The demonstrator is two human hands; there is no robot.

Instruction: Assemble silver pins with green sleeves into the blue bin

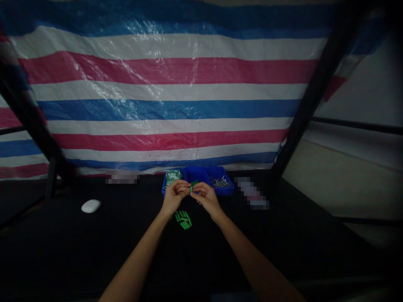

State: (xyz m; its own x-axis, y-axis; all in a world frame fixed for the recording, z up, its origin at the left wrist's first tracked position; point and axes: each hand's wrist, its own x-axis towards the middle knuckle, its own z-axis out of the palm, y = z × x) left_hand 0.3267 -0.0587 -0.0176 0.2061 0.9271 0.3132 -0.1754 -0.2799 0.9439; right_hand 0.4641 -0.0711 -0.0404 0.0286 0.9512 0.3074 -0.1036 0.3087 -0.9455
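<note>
Green piece (191, 189), seemingly upright, between the pinched fingertips of left hand (174, 196) and right hand (207, 199).

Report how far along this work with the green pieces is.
Possibly done: the green pile on the table, though it may be waiting stock. In hand: a green piece between left hand and right hand. Apparently left: metal pieces in the blue tray. No total is visible.
</note>
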